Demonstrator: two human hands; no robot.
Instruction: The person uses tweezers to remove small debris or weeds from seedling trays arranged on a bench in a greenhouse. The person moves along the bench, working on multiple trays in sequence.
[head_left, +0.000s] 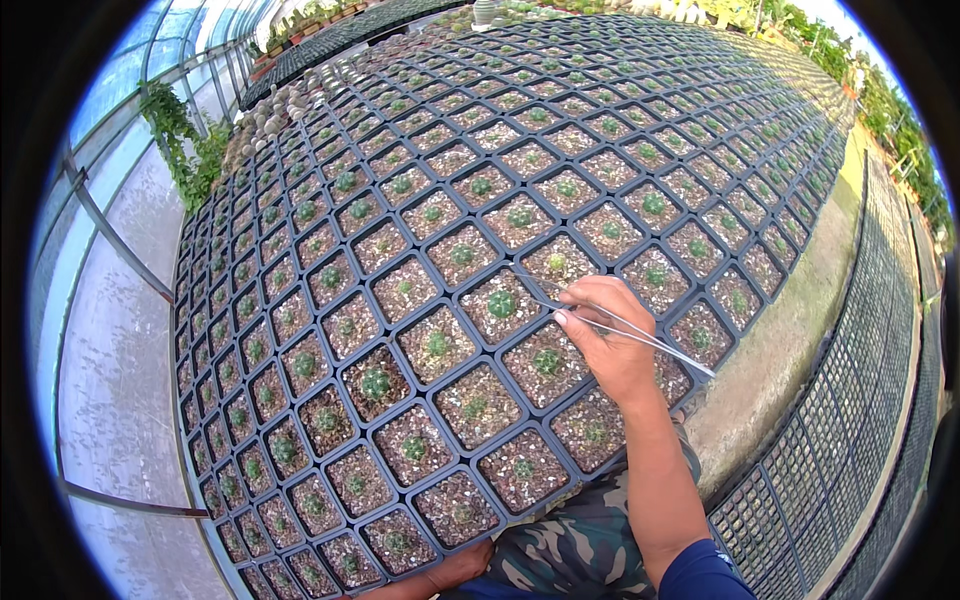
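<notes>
Long metal tweezers (622, 324) lie between the thumb and fingers of my right hand (611, 330). Their two tips are spread apart over a square black pot holding a round green cactus (501, 304), with nothing seen between them. A paler, yellowish small cactus (556, 262) grows in the pot just beyond my knuckles. Gravelly soil surrounds each plant. At the lower edge my left hand (469, 561) is beside the nearest row of pots, close to a pot with a small dull cactus (463, 514); its fingers are mostly hidden.
Square black pots stand edge to edge across the bench. A concrete ledge (750, 397) and black mesh trays (817, 450) run along the right. Translucent greenhouse sheeting (120, 360) and a climbing plant (180, 142) border the left. My camouflage-clad leg (577, 536) is against the near edge.
</notes>
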